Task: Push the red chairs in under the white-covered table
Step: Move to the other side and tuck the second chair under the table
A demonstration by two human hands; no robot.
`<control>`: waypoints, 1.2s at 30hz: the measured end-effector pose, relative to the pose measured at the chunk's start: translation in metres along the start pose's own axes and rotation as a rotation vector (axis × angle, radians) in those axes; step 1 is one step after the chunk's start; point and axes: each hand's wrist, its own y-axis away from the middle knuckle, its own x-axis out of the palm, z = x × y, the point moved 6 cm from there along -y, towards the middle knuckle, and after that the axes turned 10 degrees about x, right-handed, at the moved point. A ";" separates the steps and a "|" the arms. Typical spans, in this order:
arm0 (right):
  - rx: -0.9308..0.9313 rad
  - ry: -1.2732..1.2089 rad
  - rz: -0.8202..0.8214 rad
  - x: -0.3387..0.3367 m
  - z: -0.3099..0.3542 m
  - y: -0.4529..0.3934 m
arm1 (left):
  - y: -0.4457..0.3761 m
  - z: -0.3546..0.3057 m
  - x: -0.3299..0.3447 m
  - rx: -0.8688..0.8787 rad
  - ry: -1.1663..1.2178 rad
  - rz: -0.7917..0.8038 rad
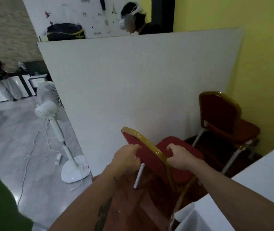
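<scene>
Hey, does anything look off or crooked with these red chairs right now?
Yes. The near red chair is tilted, gripped at its backrest by the left hand and right hand. The far red chair stands upright.

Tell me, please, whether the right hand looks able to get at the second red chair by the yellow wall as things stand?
Probably not yet: the right hand grips the near chair, which stands between it and the far chair.
</scene>
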 end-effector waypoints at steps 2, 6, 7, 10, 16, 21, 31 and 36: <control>0.011 0.008 0.028 0.007 0.013 -0.021 | -0.020 0.012 -0.002 0.054 -0.051 0.002; 0.046 0.003 0.094 0.027 0.029 -0.053 | -0.065 0.037 -0.001 0.182 -0.122 -0.030; 0.063 0.015 0.106 0.032 0.030 -0.060 | -0.077 0.043 0.003 0.213 -0.156 -0.010; 0.135 0.027 0.113 0.042 0.026 -0.080 | -0.117 0.058 0.021 0.333 -0.245 0.093; 0.333 0.013 0.167 0.057 0.016 -0.104 | -0.182 0.069 0.062 0.567 -0.411 0.418; 0.409 0.010 0.144 0.066 0.011 -0.111 | -0.211 0.062 0.074 0.748 -0.453 0.578; 0.605 -0.064 0.029 0.043 -0.027 -0.075 | -0.203 0.003 0.098 0.996 -0.316 0.637; 0.653 -0.087 -0.034 0.042 -0.042 -0.059 | -0.200 -0.017 0.107 1.070 -0.313 0.641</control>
